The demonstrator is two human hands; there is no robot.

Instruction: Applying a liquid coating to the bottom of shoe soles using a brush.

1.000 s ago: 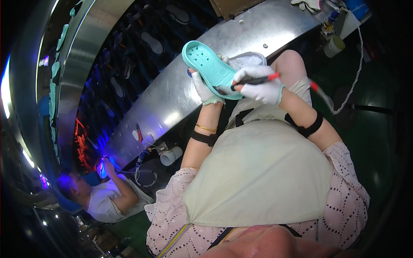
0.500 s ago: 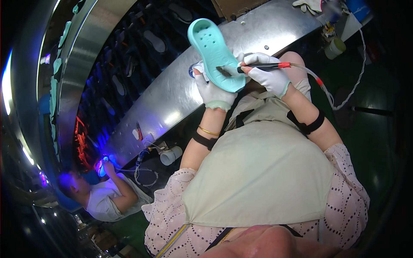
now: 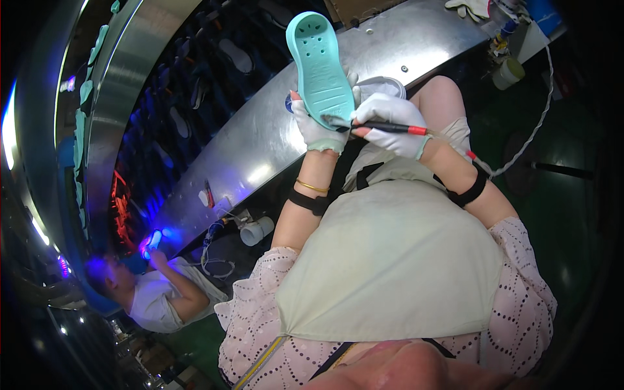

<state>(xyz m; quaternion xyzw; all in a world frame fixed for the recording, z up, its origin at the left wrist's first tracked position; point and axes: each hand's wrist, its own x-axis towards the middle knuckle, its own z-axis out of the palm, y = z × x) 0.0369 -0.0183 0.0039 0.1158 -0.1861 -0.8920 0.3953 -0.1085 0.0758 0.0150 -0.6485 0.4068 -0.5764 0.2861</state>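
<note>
A turquoise foam shoe sole (image 3: 320, 68) is held up over the edge of the metal bench, its holed toe end pointing away from me. My left hand (image 3: 317, 133), in a white glove with bare fingertips, is closed around the heel end from below. In my gloved right hand (image 3: 390, 117) is a black-handled brush (image 3: 390, 127) with a red band and a thin tube trailing from its back. Its bristles touch the sole at the heel, near the rim. Fingers of the left hand behind the sole are mostly hidden.
The metal bench (image 3: 260, 143) runs diagonally, with a pale rounded object (image 3: 383, 86) behind my right hand. White gloves (image 3: 469, 8) lie at the far right. Cups (image 3: 257, 231) hang by the bench. Left, a co-worker (image 3: 159, 292) sits near a conveyor carrying turquoise pieces (image 3: 79, 143).
The brush has moved from the middle of the heel area to its near rim. The sole has shifted slightly away and turned more upright. The pale rounded object has come into view.
</note>
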